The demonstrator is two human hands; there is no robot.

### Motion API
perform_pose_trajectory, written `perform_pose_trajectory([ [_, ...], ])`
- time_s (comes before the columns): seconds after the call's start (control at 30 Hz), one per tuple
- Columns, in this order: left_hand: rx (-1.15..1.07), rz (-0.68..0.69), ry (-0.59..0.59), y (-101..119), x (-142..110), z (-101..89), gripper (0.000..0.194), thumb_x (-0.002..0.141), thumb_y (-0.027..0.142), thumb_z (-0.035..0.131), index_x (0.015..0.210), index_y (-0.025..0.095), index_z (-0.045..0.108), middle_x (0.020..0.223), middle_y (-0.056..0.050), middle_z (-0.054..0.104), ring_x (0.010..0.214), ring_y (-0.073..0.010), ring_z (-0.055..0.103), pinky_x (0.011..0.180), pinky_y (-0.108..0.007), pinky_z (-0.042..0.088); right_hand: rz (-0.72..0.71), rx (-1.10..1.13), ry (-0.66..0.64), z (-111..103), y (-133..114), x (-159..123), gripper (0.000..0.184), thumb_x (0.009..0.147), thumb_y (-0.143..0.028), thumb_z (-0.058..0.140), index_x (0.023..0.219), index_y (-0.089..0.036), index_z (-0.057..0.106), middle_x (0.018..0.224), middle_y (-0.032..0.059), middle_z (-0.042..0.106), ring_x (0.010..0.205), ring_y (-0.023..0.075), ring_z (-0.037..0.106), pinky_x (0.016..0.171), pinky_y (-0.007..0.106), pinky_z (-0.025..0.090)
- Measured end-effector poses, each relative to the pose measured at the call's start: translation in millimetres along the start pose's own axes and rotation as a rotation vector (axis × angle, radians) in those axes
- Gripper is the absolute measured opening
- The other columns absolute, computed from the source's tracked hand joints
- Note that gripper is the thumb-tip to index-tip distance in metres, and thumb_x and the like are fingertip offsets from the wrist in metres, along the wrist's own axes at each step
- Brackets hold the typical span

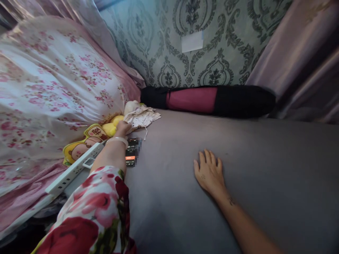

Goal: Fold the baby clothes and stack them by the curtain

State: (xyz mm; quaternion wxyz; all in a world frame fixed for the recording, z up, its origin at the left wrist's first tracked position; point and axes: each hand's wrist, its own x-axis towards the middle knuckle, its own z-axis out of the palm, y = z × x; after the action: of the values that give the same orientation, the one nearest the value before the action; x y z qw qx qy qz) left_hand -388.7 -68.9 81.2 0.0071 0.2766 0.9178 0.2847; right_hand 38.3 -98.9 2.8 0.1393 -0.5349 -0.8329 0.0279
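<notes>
My left hand [124, 128] reaches out to the far left of the bed, its fingers closed on a white cloth with dark spots [141, 118]. A thin cord hangs from the cloth, which looks like a drawstring pouch, though its full shape is bunched up. Just beyond and beside this hand are a yellow plush toy [109, 128] and a whitish plush toy [131, 106]. Below the wrist, a phone [130, 153] lies with its screen lit, partly behind my forearm. My right hand [209, 173] rests palm down on the grey bed sheet [169, 183], fingers spread, holding nothing.
A white power strip [75, 171] runs along the left bed edge by a cartoon cushion [81, 148]. Floral bed curtains [63, 77] bulge on the left. A long black and pink bag [192, 100] lies against the patterned wall. Pink curtains [286, 56] hang at right.
</notes>
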Motion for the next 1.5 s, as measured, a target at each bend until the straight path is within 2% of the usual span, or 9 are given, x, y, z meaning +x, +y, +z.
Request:
perform_pose_trajectory([
  [0.2,0.201,0.231,0.023,31.8,2.1,-25.8,0.035,0.075,0.043,0.062,0.093,0.014,0.072,0.094,-0.012,0.072,0.107,-0.0308,0.057,0.09,-0.036,0.04,-0.015,-0.028,0.051,0.7,-1.5,-2.1,0.053,0.097,-0.038,0.026,0.137,-0.012,0.048,0.147,0.0184,0.04,0.136,0.0339,0.033,0.11,0.054,0.02],
  [0.5,-0.367,0.532,0.064,127.0,-15.0,-49.3,0.038,0.064,0.043,0.066,0.082,0.01,0.074,0.067,-0.003,0.067,0.069,-0.0174,0.059,0.067,-0.025,0.044,-0.029,0.057,0.089,1.3,2.8,-1.4,0.047,0.095,-0.035,0.038,0.132,-0.009,0.052,0.143,0.0206,0.045,0.134,0.0338,0.036,0.108,0.053,0.022],
  [0.63,-0.59,0.51,0.04,183.6,-50.2,-50.4,0.026,0.064,0.033,0.067,0.076,0.011,0.07,0.056,0.0,0.056,0.06,-0.0141,0.054,0.06,-0.024,0.044,-0.026,0.177,0.122,4.3,8.2,2.0,0.043,0.092,-0.029,0.042,0.13,-0.011,0.053,0.137,0.0188,0.051,0.131,0.0313,0.041,0.108,0.051,0.024],
  [0.73,-0.756,0.415,-0.112,222.0,-87.5,-45.6,0.018,0.066,0.022,0.063,0.08,0.011,0.066,0.053,0.002,0.049,0.051,-0.0111,0.049,0.054,-0.024,0.044,0.015,0.389,0.192,1.0,11.7,7.8,0.04,0.09,-0.024,0.04,0.125,-0.014,0.054,0.126,0.0164,0.06,0.12,0.0273,0.052,0.103,0.045,0.035],
  [0.9,-1.05,0.367,-0.333,265.6,-158.2,-29.2,0.041,0.069,0.012,0.06,0.109,0.018,0.058,0.06,0.003,0.054,0.053,-0.0102,0.056,0.058,-0.023,0.051,0.132,0.803,0.468,-27.5,17.6,18.1,0.03,0.089,-0.028,0.038,0.106,-0.017,0.059,0.102,0.0133,0.067,0.095,0.0233,0.064,0.083,0.037,0.049],
  [1.07,-1.255,0.37,-0.559,287.3,-226.5,-15.0,0.014,0.079,0.016,0.062,0.092,0.013,0.06,0.065,0.0,0.059,0.061,-0.0093,0.062,0.07,-0.024,0.056,0.2,1.184,0.503,-55.2,20.6,21.9,0.024,0.088,-0.037,0.042,0.096,-0.019,0.055,0.081,0.0045,0.065,0.065,0.0165,0.064,0.06,0.03,0.053],
  [1.2,-1.339,0.422,-0.658,295.7,-268.9,-9.4,0.015,0.081,0.021,0.066,0.092,0.014,0.059,0.072,-0.002,0.064,0.073,-0.0113,0.066,0.078,-0.026,0.056,0.16,1.368,0.469,-60.9,20.5,23.3,0.024,0.088,-0.041,0.042,0.097,-0.021,0.052,0.082,0.0022,0.063,0.062,0.0142,0.064,0.053,0.026,0.051],
  [1.37,-1.325,0.594,-0.666,296.3,-300.3,-7.5,0.015,0.081,0.016,0.058,0.096,0.016,0.061,0.082,-0.004,0.068,0.083,-0.0142,0.068,0.083,-0.03,0.055,0.262,1.085,0.653,-59.3,27.1,25.4,0.031,0.079,-0.045,0.06,0.095,-0.02,0.051,0.09,0.0052,0.061,0.073,0.0173,0.061,0.07,0.033,0.05],
  [1.5,-1.271,0.822,-0.558,288.3,-305.6,-7.8,0.024,0.078,0.011,0.053,0.099,0.017,0.063,0.089,-0.003,0.07,0.089,-0.0146,0.067,0.085,-0.029,0.053,0.421,1.005,0.734,-59.5,41.7,29.6,0.027,0.076,-0.042,0.061,0.088,-0.02,0.052,0.081,0.004,0.059,0.074,0.0187,0.057,0.072,0.034,0.047],
])
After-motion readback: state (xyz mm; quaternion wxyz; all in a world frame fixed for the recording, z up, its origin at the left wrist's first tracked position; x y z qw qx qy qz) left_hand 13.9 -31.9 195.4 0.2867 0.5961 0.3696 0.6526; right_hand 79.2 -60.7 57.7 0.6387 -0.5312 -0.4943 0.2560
